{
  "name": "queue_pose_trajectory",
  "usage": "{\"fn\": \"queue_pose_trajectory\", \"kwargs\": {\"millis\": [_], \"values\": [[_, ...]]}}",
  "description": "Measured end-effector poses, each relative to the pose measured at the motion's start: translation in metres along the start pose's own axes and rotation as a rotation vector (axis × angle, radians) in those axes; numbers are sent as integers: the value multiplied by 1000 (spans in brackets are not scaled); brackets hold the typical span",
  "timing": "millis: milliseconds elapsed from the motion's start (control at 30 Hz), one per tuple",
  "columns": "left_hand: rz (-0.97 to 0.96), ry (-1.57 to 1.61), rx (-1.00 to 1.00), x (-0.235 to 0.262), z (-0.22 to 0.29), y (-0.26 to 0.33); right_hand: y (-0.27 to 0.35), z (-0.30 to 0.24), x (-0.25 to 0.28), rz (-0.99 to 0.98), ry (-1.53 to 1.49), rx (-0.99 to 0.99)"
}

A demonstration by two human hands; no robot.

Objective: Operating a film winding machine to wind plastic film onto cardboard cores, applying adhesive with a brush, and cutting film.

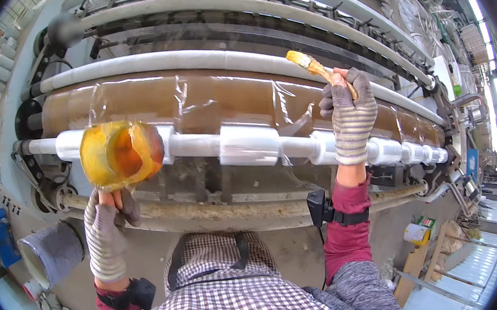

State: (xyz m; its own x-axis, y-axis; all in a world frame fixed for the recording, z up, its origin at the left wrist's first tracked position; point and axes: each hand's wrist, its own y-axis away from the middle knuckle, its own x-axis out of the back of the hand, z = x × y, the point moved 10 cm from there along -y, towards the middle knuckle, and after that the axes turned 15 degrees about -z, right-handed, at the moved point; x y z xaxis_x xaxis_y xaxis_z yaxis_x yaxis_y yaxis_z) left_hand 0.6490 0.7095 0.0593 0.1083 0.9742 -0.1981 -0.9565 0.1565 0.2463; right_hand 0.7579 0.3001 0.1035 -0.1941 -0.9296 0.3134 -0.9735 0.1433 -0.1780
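Note:
My left hand (106, 230), in a striped grey glove with bare fingertips, is closed under an amber-coated container (92, 158), holding it up. The container's opening shows orange-brown inside; how much it holds I cannot tell. My right hand (351, 111), gloved likewise, grips a paintbrush (318, 68) by its handle, the yellow-smeared bristles pointing up and left. Beyond both hands lies a long brown roll (231, 105) under shiny clear film. In front of it a shaft (196, 144) carries several small rolls of clear film (250, 144); the container hides part of the left end.
A white roller (190, 58) runs behind the brown roll, and a dirt-crusted bar (255, 218) crosses before my body. A grey bucket (53, 254) lies at the left. At the lower right are a yellow-and-white can (416, 234) and wooden boards (412, 271).

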Motion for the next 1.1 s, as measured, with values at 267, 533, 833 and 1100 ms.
{"fn": "queue_pose_trajectory", "kwargs": {"millis": [267, 533, 833, 1100], "values": [[52, 102, -17, 57, 11, 12, -12, -26, -111, -105, -114, 18], [-40, 96, 0, 146, 34, 3, -12, -28, -186, -102, 50, -16], [-127, -9, 104, 291, 55, -11, -7, -89, -335, -30, 24, 28], [-46, 58, 106, 381, 85, 17, 41, -163, -378, -22, -289, 117]]}}
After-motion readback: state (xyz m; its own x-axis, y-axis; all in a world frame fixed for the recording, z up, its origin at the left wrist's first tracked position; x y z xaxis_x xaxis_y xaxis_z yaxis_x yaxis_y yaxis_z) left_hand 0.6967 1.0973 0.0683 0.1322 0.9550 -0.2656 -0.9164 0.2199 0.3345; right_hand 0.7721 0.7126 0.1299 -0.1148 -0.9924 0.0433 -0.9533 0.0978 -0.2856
